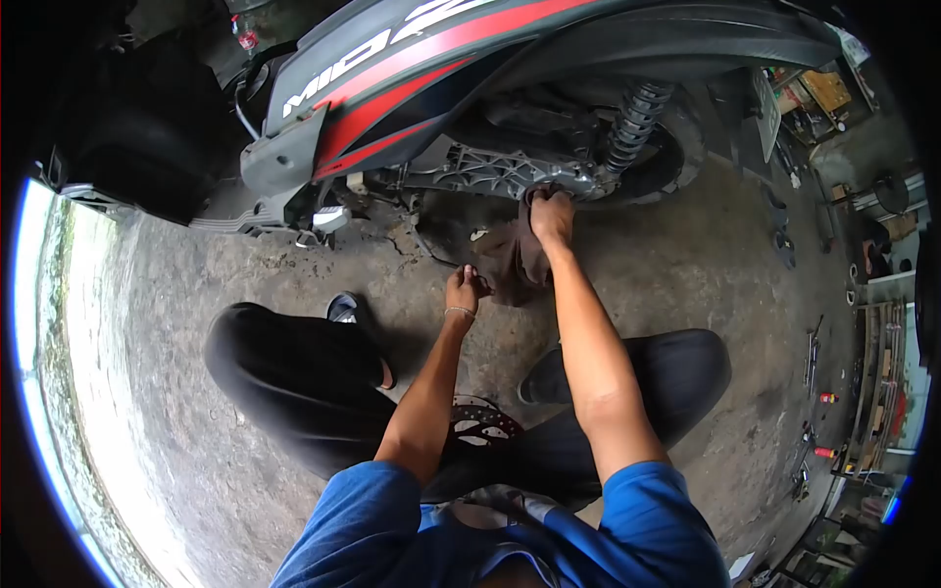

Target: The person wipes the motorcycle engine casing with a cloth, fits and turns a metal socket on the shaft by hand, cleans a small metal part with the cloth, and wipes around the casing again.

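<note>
A brown rag (509, 263) hangs below the engine case (500, 174) of a scooter (392, 93). My right hand (552, 218) is closed around the upper part of the rag, close against the rear of the case. Lower and to the left, my left hand (464, 291) is closed at the rag's lower left edge, seemingly gripping it; the fingertips are partly hidden. A thin dark metal lever (431, 251) runs down from beneath the scooter to just above my left hand.
The rear shock spring (637, 127) and rear wheel (681, 147) are right of the engine. A perforated disc (482, 421) lies between my legs. Tools (813, 353) and a red bottle (825, 453) lie on the concrete floor (284, 279) at right, beside a wooden rack (882, 372).
</note>
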The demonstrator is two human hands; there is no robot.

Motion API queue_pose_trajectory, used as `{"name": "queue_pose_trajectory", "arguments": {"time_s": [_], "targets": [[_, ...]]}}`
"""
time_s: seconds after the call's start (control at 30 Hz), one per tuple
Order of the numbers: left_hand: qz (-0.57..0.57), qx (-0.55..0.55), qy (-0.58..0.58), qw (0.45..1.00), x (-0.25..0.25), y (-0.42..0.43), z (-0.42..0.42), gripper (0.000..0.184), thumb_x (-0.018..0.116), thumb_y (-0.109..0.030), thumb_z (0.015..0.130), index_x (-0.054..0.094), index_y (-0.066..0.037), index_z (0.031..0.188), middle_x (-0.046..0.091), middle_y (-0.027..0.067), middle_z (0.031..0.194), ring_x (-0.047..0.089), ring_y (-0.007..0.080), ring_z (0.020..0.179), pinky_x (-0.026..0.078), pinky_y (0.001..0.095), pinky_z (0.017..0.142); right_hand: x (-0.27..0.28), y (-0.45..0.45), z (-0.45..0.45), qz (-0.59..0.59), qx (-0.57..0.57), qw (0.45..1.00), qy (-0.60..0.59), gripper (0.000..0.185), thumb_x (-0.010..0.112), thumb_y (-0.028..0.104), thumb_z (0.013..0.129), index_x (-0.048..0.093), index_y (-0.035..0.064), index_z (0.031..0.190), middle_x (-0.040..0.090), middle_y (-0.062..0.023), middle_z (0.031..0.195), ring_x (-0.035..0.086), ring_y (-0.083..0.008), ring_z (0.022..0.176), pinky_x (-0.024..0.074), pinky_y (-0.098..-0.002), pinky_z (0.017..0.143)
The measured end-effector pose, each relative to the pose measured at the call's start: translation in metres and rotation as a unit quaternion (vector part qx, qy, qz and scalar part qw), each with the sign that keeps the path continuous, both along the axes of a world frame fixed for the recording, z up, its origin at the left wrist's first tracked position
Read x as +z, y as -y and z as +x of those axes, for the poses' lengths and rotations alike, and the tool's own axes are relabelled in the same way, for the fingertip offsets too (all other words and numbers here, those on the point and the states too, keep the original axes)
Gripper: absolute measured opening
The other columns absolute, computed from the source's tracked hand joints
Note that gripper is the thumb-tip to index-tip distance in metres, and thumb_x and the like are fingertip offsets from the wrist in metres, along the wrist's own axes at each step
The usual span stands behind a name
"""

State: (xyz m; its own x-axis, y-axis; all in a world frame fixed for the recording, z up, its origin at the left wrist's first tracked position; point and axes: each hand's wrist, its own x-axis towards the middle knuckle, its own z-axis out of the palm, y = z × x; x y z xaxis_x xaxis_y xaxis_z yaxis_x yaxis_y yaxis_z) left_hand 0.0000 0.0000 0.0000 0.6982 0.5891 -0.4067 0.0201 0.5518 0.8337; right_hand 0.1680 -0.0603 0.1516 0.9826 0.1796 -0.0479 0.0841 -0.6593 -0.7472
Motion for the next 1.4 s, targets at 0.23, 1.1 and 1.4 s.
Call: {"name": "queue_pose_trajectory", "arguments": {"time_s": [0.23, 1.1, 1.4], "targets": [[0.265, -0.004, -0.083, 0.961, -0.019, 0.027, 0.02, 0.035, 0.062, -0.032, 0.077, 0.052, 0.001, 0.086, 0.059, 0.0126, 0.077, 0.057, 0.025, 0.071, 0.047, 0.0328, 0.067, -0.012, 0.003, 0.006, -0.03, -0.002, 0.999, 0.029, 0.032, 0.044, 0.022, 0.08, 0.061, -0.0053, 0.078, 0.062, -0.0224, 0.081, 0.058, -0.0393, 0.075, 0.0463, -0.0393, 0.066], [0.541, 0.166, -0.444, 0.695, 0.086, -0.053, -0.064, 0.03, 0.065, -0.025, 0.064, 0.058, -0.006, 0.086, 0.06, 0.0183, 0.086, 0.057, 0.0377, 0.072, 0.046, 0.0422, 0.062, -0.02, 0.003, 0.017, -0.033, 0.03, 0.998, 0.037, 0.036, 0.044, 0.025, 0.08, 0.06, -0.0073, 0.081, 0.06, -0.0256, 0.081, 0.058, -0.0405, 0.075, 0.046, -0.0411, 0.067], [-0.313, 0.389, -0.03, 0.866, 0.083, -0.048, 0.017, 0.044, 0.057, -0.029, 0.078, 0.046, 0.001, 0.108, 0.054, 0.0164, 0.102, 0.057, 0.0292, 0.079, 0.049, 0.0365, 0.07, -0.01, 0.002, 0.007, -0.024, 0.013, 0.999, 0.037, 0.036, 0.044, 0.025, 0.08, 0.06, -0.0067, 0.081, 0.06, -0.0256, 0.081, 0.057, -0.0406, 0.075, 0.046, -0.041, 0.067]]}}
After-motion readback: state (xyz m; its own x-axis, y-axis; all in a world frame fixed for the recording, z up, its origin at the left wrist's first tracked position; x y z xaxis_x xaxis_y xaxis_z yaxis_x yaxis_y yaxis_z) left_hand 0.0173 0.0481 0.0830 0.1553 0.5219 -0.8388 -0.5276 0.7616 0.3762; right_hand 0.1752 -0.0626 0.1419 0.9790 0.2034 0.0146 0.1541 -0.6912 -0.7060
